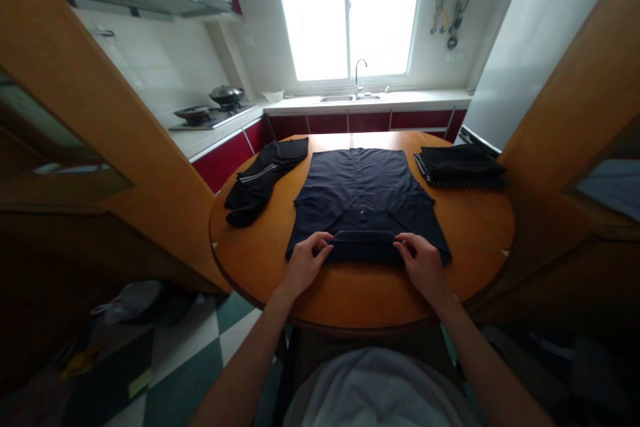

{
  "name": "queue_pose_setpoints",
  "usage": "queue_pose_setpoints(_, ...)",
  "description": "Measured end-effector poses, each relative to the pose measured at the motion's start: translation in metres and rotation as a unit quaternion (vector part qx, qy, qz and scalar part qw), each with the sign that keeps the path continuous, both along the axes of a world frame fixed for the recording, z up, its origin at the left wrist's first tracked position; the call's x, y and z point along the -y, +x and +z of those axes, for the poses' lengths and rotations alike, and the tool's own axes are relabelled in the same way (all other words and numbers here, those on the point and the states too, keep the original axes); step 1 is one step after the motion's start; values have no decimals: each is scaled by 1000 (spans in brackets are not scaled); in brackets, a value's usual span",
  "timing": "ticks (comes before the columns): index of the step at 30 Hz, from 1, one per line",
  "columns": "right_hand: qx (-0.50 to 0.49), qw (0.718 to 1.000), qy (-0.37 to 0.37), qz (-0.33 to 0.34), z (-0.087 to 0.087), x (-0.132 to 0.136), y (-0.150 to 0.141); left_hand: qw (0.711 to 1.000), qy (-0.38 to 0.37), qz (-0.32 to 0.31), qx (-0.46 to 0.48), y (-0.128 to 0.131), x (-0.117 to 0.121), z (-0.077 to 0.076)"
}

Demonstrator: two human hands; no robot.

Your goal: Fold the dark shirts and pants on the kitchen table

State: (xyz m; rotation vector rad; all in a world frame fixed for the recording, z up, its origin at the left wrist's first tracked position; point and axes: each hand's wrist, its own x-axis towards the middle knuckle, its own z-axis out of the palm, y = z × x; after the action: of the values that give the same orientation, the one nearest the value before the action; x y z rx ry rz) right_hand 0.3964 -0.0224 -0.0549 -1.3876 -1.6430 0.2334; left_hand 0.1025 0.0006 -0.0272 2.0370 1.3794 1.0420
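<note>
A dark navy buttoned shirt (pixel 359 180) lies spread on the round wooden table (pixel 260 267), its collar edge toward me and its sleeves folded in at the sides. My left hand (pixel 311 255) pinches the left end of the collar between thumb and fingers. At the collar's right end, my right hand (pixel 419 259) pinches in the same way. Between the two hands the collar strip runs straight and level. A small button shows just beyond it, on the shirt's middle line.
Black clothing with white stripes (pixel 265 177) lies loosely at the table's left. A stack of folded dark clothes (pixel 460 165) sits at the right. Beyond are a counter with a sink (pixel 345 99), a stove with pans (pixel 226 95) and a white fridge (pixel 530 40).
</note>
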Motion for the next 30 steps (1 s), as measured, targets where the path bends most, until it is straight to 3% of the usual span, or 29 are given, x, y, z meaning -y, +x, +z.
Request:
queue_pose_setpoints(3,19,1000,10,4,1,-1,-1,1000,18,-1,-12,-1,-1,-1)
queue_pose_setpoints(15,155,981,-90,-72,2,2,-1,998,38,-39,-41,-6,-1,-3)
queue_pose_setpoints(24,169,969,-119,-137,-1,3,1,994,8,41,-98,-10,-3,-8)
queue_pose_setpoints(27,163,973,-100,-128,-1,3,1,991,19,48,-122,-10,0,-3)
queue_pose_setpoints(30,146,984,-34,-100,3,5,-3,981,110,34,-156,-2,9,6)
